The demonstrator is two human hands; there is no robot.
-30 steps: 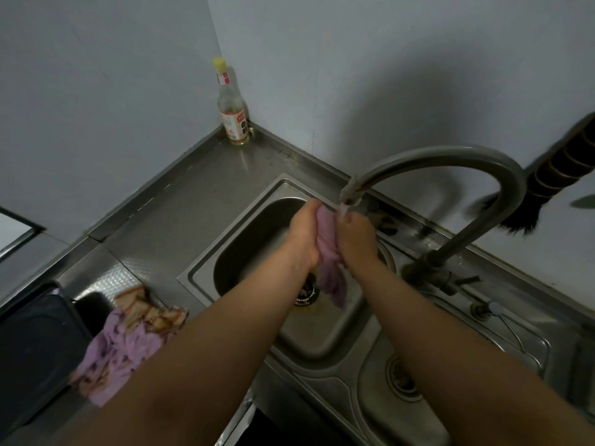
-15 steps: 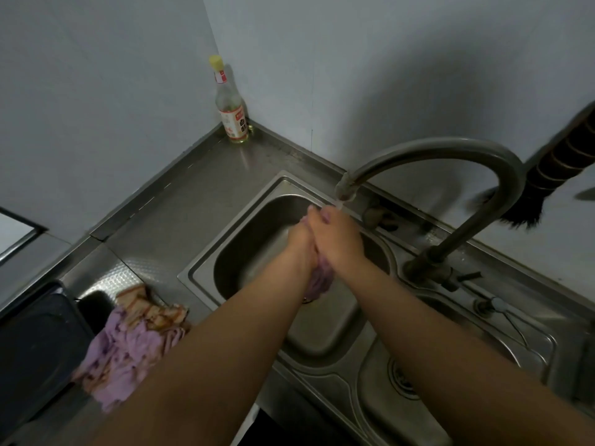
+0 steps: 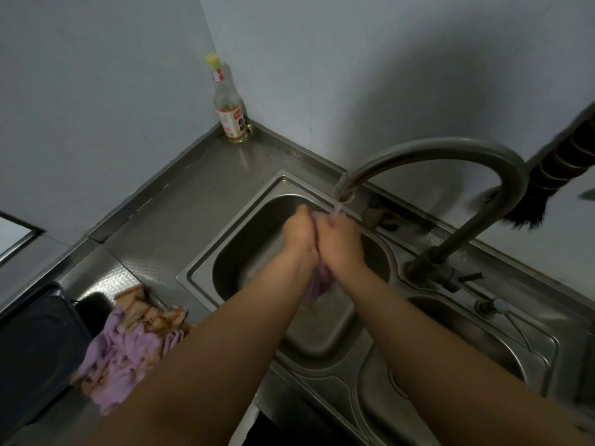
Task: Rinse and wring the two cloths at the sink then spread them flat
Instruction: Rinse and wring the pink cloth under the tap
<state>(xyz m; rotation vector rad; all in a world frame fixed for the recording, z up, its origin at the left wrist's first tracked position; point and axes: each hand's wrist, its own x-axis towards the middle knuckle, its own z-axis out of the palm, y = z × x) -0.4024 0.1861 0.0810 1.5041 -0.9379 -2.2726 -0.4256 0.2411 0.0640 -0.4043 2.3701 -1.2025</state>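
Steel sink [image 3: 206, 268]: left hand [image 3: 297, 238] & right hand [image 3: 341, 244] seemingly clutch purple cloth [image 3: 317, 283] under tap [image 3: 434, 156].

two bare forearms, no sleeves, rings or watch

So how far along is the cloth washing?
Early on. Nothing looks finished. Both hands, left hand and right hand, grip the purple cloth under the running tap. The second cloth lies crumpled on the counter. Wringing and spreading remain.
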